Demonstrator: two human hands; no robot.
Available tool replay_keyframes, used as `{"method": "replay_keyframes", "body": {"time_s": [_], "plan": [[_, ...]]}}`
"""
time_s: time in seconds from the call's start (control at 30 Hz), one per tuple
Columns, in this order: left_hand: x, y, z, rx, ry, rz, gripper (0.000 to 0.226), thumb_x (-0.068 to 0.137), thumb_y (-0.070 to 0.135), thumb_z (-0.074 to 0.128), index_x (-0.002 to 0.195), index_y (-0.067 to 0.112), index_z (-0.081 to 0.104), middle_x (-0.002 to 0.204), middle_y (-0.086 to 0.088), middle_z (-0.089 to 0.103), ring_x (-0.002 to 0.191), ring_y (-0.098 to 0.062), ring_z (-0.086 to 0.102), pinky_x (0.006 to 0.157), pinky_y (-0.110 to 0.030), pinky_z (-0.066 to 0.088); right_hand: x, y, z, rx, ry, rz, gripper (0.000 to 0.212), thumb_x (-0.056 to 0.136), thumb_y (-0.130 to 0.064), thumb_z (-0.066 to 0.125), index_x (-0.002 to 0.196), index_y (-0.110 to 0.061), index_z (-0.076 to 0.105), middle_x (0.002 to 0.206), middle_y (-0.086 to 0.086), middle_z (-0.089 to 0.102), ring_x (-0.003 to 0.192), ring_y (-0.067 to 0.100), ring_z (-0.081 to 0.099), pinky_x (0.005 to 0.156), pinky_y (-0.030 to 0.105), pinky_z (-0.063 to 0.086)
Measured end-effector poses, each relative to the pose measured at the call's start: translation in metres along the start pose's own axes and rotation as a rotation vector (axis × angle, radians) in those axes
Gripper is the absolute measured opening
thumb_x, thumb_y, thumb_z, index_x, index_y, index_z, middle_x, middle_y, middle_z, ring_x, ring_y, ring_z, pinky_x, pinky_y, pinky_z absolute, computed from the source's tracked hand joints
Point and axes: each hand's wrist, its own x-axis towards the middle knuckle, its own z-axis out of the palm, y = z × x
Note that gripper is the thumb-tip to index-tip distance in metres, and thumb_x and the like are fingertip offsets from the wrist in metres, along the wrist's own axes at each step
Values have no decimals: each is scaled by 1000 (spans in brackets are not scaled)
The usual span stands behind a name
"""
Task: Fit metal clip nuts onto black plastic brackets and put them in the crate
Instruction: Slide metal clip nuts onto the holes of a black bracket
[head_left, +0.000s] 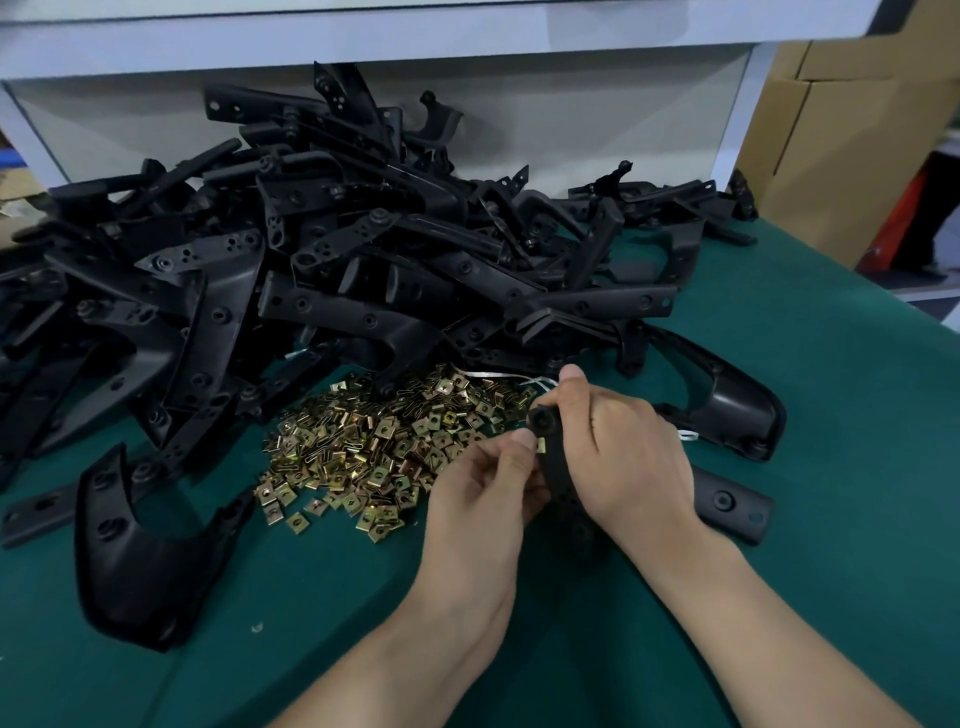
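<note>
Bracket (558, 480), gripped in the curled right hand (618, 452), points its long axis away from the person, and the left hand (483, 488) pinches what seems a clip nut (541, 446) against its left edge, near the far end.

Your right hand (623, 447) grips a black bracket (556, 470), thumb up near its top end, while your left hand (483, 488) pinches a brass-coloured clip nut (541, 445) against the bracket's edge. Just beyond your hands a pile of clip nuts (374, 441) lies on the green table (831, 364), touching the big heap of black brackets (311, 249) behind it. A cardboard box (841, 130) stands at the far right.
</note>
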Motion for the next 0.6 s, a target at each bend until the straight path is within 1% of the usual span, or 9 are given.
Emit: {"method": "replay_keyframes", "body": {"time_s": [0.1, 0.23, 0.3, 0.37, 0.43, 0.5, 0.6], "plan": [[-3, 0, 3, -63, 38, 6, 16, 99, 16, 58, 86, 11, 65, 72, 2, 70, 69, -8, 67, 66, -19, 54, -1, -5, 1, 3, 39, -9, 81, 94, -61, -1, 95, -33, 75, 95, -8, 74, 87, 20, 67, 69, 31, 37], [-4, -1, 8, -108, 99, -17, 14, 96, 17, 61, 83, 13, 64, 67, 5, 66, 61, -4, 62, 59, -16, 52, -2, -9, 1, 5, 93, 0, 76, 96, -57, 2, 92, -34, 75, 94, -10, 74, 85, 18, 68, 66, 29, 35], [-4, -2, 8, -121, 100, -21, 12, 93, 20, 65, 83, 13, 66, 71, 2, 66, 64, -6, 61, 61, -17, 53, -3, -12, 1, 12, 127, -3, 75, 97, -55, 4, 90, -33, 75, 92, -10, 74, 82, 20, 68, 64, 30, 37], [-4, -1, 7, -130, 72, -22, 13, 87, 24, 67, 86, 12, 67, 77, 0, 67, 70, -8, 62, 65, -18, 55, -3, -13, 0, 18, 125, 2, 74, 98, -55, 5, 90, -33, 75, 93, -10, 74, 82, 20, 68, 65, 29, 36], [-3, 2, 5, -155, 25, -34, 16, 84, 25, 67, 87, 9, 67, 77, -1, 68, 71, -9, 65, 67, -20, 55, -1, -11, 0, 47, 83, 27, 74, 99, -57, 6, 91, -34, 75, 93, -10, 74, 85, 19, 67, 68, 30, 38], [-3, 7, 4, -217, -41, -68, 19, 86, 24, 64, 87, 7, 73, 81, -5, 72, 75, -13, 69, 69, -22, 57, 3, -6, -2, 125, 49, 75, 75, 97, -61, 6, 91, -36, 76, 92, -10, 74, 87, 18, 67, 74, 33, 45], [0, 13, 0, -273, -114, -136, 26, 89, 25, 60, 91, 9, 80, 92, -11, 75, 83, -17, 72, 72, -26, 59, 7, -2, -5, 262, 41, 134, 77, 94, -68, 6, 90, -36, 77, 86, -9, 75, 87, 17, 68, 82, 39, 53]]}}
